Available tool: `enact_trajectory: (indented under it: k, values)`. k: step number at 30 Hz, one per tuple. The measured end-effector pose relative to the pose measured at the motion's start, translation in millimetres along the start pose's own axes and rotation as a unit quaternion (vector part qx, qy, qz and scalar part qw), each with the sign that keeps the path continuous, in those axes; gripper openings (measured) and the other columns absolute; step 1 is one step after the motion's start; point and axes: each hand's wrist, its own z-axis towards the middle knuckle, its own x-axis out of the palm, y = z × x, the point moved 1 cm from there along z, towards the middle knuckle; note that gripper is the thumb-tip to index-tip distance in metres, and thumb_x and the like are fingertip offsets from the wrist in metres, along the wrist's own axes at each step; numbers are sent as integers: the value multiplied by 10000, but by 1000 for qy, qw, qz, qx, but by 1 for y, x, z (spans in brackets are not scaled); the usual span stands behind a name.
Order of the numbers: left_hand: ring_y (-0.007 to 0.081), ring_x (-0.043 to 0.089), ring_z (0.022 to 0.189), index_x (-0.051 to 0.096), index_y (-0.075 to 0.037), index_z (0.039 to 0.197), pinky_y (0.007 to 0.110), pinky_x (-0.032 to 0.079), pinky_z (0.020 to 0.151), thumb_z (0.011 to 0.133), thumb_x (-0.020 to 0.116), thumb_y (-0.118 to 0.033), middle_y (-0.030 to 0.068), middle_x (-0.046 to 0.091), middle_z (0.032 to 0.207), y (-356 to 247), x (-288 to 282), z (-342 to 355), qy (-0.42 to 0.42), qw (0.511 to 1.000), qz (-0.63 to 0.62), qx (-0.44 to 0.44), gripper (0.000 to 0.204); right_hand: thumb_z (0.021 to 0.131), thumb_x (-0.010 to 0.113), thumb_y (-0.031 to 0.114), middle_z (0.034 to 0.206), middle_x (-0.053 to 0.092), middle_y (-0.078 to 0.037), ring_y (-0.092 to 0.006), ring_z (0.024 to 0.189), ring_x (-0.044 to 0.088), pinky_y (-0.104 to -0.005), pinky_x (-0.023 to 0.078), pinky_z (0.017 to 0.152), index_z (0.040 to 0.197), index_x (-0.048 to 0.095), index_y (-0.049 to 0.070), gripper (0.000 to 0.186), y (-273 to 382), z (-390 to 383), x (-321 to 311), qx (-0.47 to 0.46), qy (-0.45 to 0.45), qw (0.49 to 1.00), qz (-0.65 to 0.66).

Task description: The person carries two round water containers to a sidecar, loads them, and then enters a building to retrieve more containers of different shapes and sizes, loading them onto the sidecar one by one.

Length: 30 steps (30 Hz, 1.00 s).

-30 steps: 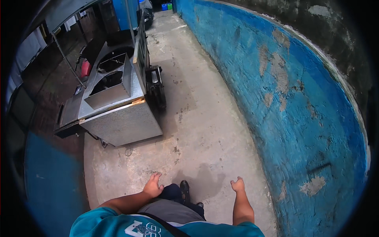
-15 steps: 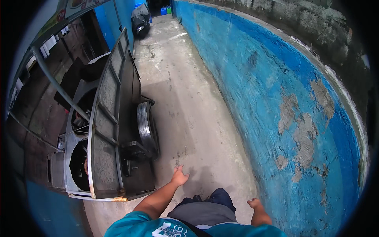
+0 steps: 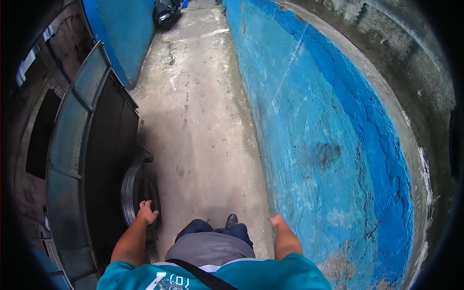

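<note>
Blue-painted wall [image 3: 309, 130], right side: rough, cracked surface, lighter below and deeper blue toward the top, capped by a grey ledge [image 3: 360, 65]. One dark smudge [image 3: 327, 153] at mid-height; one bare grey patch [image 3: 336, 266] low down, near the bottom of the view.

Concrete floor [image 3: 203, 125]: one pale strip between wall and framed panel, stained and worn.

Framed panel [image 3: 66, 140], left side: grey panes in a metal frame, standing upright, with a dark sheet [image 3: 104, 159] beside it toward the floor strip.

Round metal-rimmed wheel [image 3: 128, 193]: silver band, dark within, at the lower left beside the dark sheet, partly behind the left hand.

Left hand [image 3: 147, 213]: bare, in front of the wheel as seen from above; contact cannot be told. Grip wide and slack, fingers spread.

Right hand [image 3: 277, 221]: bare, near the foot of the blue-painted wall; contact cannot be told. State of the grip cannot be told, most of the fingers being hidden.

Teal shirt [image 3: 270, 274]: white band across the front; white printed emblem [image 3: 166, 282] of large characters with a smaller dark crest, partly cut by the lower edge. Black strap [image 3: 200, 274] running across it at a slant.

Lower garments: grey cloth [image 3: 210, 249] at the waist, dark trousers [image 3: 192, 227], one black shoe [image 3: 232, 220].

Dark motorbike [image 3: 166, 13]: far end, beside a blue partition [image 3: 128, 38], cut by the upper edge.
</note>
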Motion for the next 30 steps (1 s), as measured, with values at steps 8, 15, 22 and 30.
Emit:
enact_trajectory:
  k: [8,15,22,30]
  values:
    - [376,462,1312,397,-42,1441,390,397,1099,782,734,-365,231,402,1454,-57,-48,205,137,973,3,-184,807,865,638,353,1277,591,-246,-373,1194,565,-412,440,1033,1321,540,14,577,394,233,-347,-259,-138,955,32]
    - [340,513,1278,458,-9,1395,387,421,1066,787,736,-396,227,524,1376,-213,-133,509,147,987,-19,-61,773,824,677,410,1240,620,-238,-343,1152,609,-381,481,971,1291,560,-19,646,452,381,-432,-116,-31,992,-41]
    - [333,600,1160,425,3,1391,414,492,969,866,662,-241,234,534,1355,-513,-400,780,64,964,-197,170,626,811,706,361,1119,658,-201,-308,1019,641,-416,503,862,1142,615,-17,511,430,516,-443,46,151,987,-13]
    - [353,561,1212,457,3,1374,400,440,1039,861,660,-315,227,562,1326,-550,-569,994,93,991,-95,-22,637,854,615,137,910,665,-137,-231,812,674,-427,523,610,1121,669,67,281,655,810,-600,-272,377,851,-244]
